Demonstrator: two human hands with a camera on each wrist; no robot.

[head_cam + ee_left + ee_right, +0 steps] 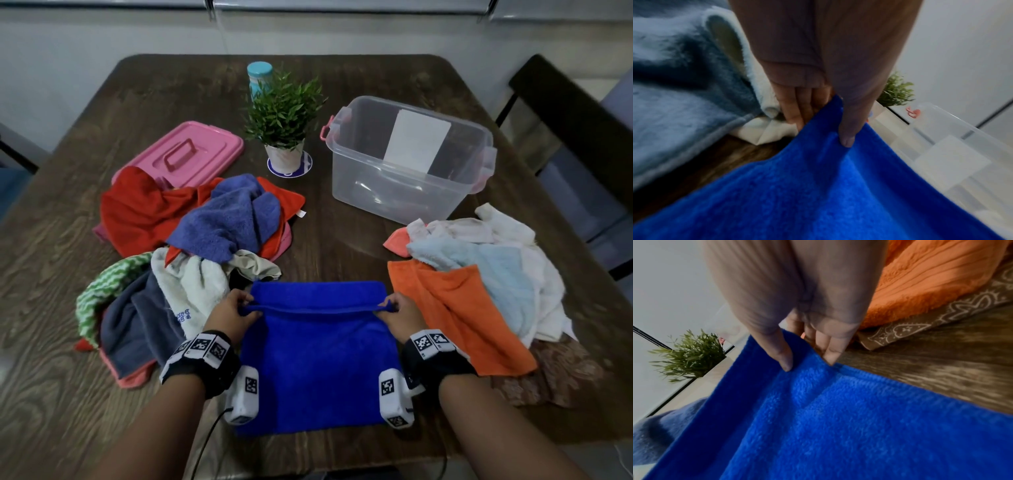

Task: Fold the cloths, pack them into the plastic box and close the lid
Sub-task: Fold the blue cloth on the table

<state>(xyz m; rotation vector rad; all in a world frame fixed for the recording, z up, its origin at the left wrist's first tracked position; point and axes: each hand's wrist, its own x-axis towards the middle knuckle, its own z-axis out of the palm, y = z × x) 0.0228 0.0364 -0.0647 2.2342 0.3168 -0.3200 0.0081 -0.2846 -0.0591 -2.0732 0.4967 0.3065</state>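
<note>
Hands (pixel 236 313) (pixel 399 317) each pinch one corner of your blue cloth (pixel 318 359), at 6 o'clock on the table (pixel 51 308).
You have two loose heaps: one at 9 o'clock (pixel 191 236), one at 3 o'clock (pixel 479 274). One clear box (pixel 407 161) sits open at 1 o'clock, one pink lid (pixel 181 154) at 11, one plant (pixel 284 120) between them.

The near cloth (pixel 318 356) is bright blue. At right lie an orange cloth (pixel 459 308) and a brown one with pale pattern (pixel 941 316) — at left a green-white zigzag cloth (pixel 102 291). The far lid (pixel 191 150) is pink.
</note>
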